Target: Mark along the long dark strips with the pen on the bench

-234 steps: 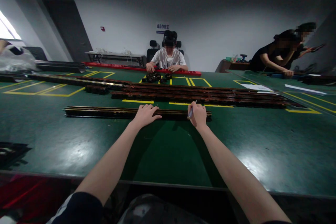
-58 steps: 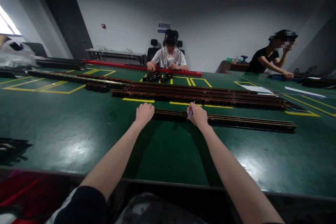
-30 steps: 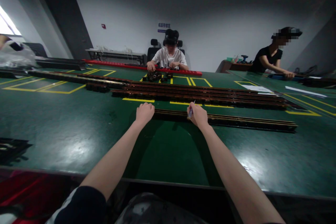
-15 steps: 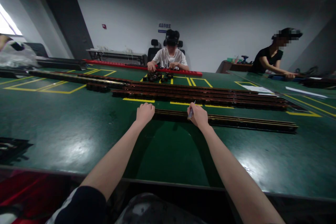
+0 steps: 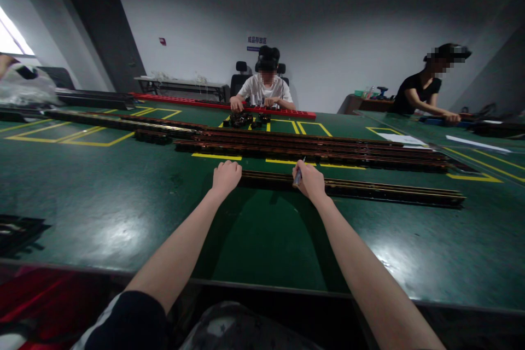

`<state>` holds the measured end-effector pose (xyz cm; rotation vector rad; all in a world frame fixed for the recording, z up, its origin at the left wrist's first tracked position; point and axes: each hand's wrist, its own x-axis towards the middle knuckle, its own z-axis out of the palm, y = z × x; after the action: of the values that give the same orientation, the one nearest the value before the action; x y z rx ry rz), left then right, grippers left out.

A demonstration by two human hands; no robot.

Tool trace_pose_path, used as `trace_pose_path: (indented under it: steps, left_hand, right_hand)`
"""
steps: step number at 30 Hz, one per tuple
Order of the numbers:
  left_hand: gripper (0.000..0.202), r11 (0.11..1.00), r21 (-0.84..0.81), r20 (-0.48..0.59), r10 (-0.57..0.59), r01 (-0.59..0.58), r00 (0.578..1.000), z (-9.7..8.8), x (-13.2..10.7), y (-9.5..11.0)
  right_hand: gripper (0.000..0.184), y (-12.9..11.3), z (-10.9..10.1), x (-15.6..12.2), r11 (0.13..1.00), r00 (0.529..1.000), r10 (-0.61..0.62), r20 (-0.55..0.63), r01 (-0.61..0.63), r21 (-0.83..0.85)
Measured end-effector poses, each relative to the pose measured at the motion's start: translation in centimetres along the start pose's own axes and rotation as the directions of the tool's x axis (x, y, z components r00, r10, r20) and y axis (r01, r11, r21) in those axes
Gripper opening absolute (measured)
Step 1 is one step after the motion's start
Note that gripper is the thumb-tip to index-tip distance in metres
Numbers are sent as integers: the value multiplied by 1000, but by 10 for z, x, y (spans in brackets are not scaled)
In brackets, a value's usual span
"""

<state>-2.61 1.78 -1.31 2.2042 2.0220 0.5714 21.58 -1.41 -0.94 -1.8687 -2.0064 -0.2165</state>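
Note:
A long dark rail with brassy edges (image 5: 394, 194) lies on the green table in front of me, running off to the right. My left hand (image 5: 227, 178) is closed around its left end, the fingers curled over and mostly hidden. Farther right along the same rail rests my right hand (image 5: 312, 181). It is wrapped around a small tool with a translucent handle and a thin pointed tip (image 5: 298, 174), tip up and away from me. Whether this is a pen or a small screwdriver I cannot tell.
Beyond my hands lies a bundle of several dark reddish rails (image 5: 311, 145). A red rail (image 5: 184, 100) crosses the far side, where a person (image 5: 266, 90) handles small dark parts (image 5: 241, 119). Another person (image 5: 420, 93) works at the right. Dark pieces (image 5: 20, 232) lie near left.

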Motion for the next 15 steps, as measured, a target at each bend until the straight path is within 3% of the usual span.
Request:
trace_pose_path:
  steps: [8,15]
  left_hand:
    - [42,1000,30,-22,7,-6,1000,1,0,1]
    - [42,1000,12,-6,-3,3,1000,0,0,1]
  right_hand:
    - [22,-2,-3,0,996,999,35,5,-34,-82]
    - [22,-2,-2,0,999,1000,24,10,-23,-49]
